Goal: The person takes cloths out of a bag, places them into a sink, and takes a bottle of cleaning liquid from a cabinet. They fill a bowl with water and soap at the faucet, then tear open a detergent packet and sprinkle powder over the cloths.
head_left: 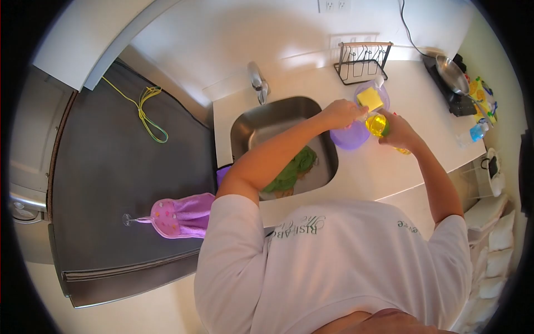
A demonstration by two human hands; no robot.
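Observation:
My left hand (342, 114) reaches over the right side of the sink, fingers closed. Its fingertips meet the lower edge of a yellow sponge (370, 99) and the near side of a bottle; what they grip is hidden. My right hand (399, 132) is wrapped round that clear bottle of yellow liquid (376, 125), which looks tilted. Just below my left hand sits a purple bowl (350, 137). Behind the sponge is a translucent purple container (384, 92) with a white pump top (379, 81).
Leafy greens (295, 170) lie in the steel sink (328, 111) under the faucet (257, 82). A black wire rack (364, 62) stands at the back. To the right are a frying pan (451, 75) and a blue-capped bottle (477, 132). A pink towel (181, 217) hangs at left.

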